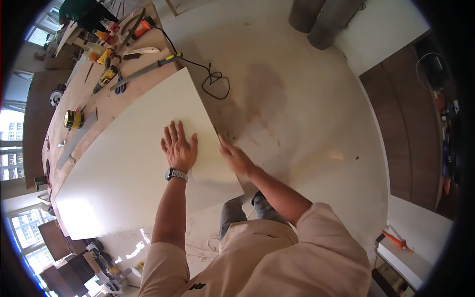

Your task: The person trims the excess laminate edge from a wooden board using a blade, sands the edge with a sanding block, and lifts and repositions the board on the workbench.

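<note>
A large pale white board (133, 143) lies over the workbench, its long edge facing the floor. My left hand (179, 147) rests palm down on the board, fingers spread, with a metal watch (176, 173) on the wrist. At the board's right edge is my right hand (236, 157), slightly blurred, its fingers pressed together against the edge. Whatever it may hold is too small or hidden to name. Above the board's far corner, a hand saw (143, 73) with a yellow-and-black handle lies on the bench.
Two yellow drills (107, 78), a yellow-and-black tin (73, 119) and a metal strip (79, 141) are on the workbench (99, 104). A black cable (216, 81) trails onto the floor. Another person (89, 15) is at the top left. A brown cabinet (405, 123) stands at the right.
</note>
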Demonstrator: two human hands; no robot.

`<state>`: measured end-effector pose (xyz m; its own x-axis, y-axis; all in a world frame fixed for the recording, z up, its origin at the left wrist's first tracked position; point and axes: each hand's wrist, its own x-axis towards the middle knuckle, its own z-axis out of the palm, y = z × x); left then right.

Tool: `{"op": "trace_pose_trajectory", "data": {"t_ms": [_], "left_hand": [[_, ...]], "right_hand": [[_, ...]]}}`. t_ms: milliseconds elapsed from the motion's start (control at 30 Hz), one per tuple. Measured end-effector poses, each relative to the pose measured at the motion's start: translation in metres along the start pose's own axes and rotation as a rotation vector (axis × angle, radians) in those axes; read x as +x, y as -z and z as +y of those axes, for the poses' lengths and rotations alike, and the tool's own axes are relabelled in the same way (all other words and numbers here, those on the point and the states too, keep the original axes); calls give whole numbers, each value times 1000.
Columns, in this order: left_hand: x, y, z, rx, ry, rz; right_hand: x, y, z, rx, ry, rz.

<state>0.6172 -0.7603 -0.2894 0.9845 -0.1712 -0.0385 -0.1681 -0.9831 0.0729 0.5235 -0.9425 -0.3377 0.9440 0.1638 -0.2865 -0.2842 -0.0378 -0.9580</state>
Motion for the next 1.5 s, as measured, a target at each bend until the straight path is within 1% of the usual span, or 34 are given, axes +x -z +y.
{"op": "trace_pose_trajectory", "data": {"t_ms": [33, 100, 133, 200, 233, 300, 333, 433, 500, 567, 633, 700, 733, 800, 900, 1000, 1067, 1133, 1167, 1200, 1267, 1300, 1333, 1367, 1433, 1467, 1500], "left_hand": [[-1, 0, -2, 7, 1, -10], [-2, -1, -3, -10, -4, 5], [-1, -2, -3, -25, -9, 10], [-2, -2, -3, -13, -13, 10], [0, -3, -3, -9, -9, 14], [-1, -3, -5, -31, -8, 7], [0, -2, -6, -39, -6, 7], [0, 2, -5, -59, -16, 8], [2, 2, -3, -46, -15, 17], [-3, 2, -7, -30, -14, 5], [0, 3, -3, -40, -9, 1], [2, 2, -2, -45, -7, -4], [1, 2, -5, -39, -2, -10], [-2, 5, -7, -43, -1, -18], [3, 6, -2, -53, -4, -9], [-4, 5, -7, -54, -21, 6], [2, 4, -4, -58, -40, 21], [1, 1, -6, -45, -26, 18], [2, 1, -6, -58, -28, 25], [0, 2, -6, -62, -30, 25], [-2, 3, -8, -63, -29, 21], [-2, 4, -7, -65, -25, 18], [0, 5, -4, -71, -19, 26], [1, 4, -4, -70, -21, 23], [0, 2, -7, -58, -28, 15], [1, 4, -8, -57, -27, 15], [0, 4, -7, -61, -26, 11]], "right_hand": [[39, 3, 11, -1, 88, -1], [59, 2, 6, 38, 77, -24], [56, 3, 1, 70, -24, -45], [24, 1, -11, 30, -7, 14], [-8, -6, -10, -37, 112, 86], [-39, -12, -9, -43, 196, 101], [-41, -13, -9, -43, 242, 107], [28, -6, -11, -28, 186, 96], [73, 6, -26, 181, 90, 49], [74, 2, -24, 191, 77, 40], [36, -1, -7, -35, 162, 73], [-17, -6, 4, -110, 213, 97], [-30, -10, 3, -139, 237, 103], [-12, -12, -4, -60, 169, 87], [62, 5, -40, 84, 123, 82], [102, 4, -33, 140, 143, 123], [52, 4, -34, -26, 178, 83], [-23, -2, -15, -147, 94, 12], [-56, -4, -19, -67, 203, -23], [-73, -9, -12, -58, 237, -20], [-59, -11, 4, -37, 242, -14], [-44, -6, -2, -33, 250, -4], [-14, 0, -25, -136, 87, 44], [25, 7, -33, -42, 36, 31], [112, 13, -26, -17, 107, 93], [140, 12, -17, -89, 224, 173], [135, 12, -25, -72, 166, 164]]}}
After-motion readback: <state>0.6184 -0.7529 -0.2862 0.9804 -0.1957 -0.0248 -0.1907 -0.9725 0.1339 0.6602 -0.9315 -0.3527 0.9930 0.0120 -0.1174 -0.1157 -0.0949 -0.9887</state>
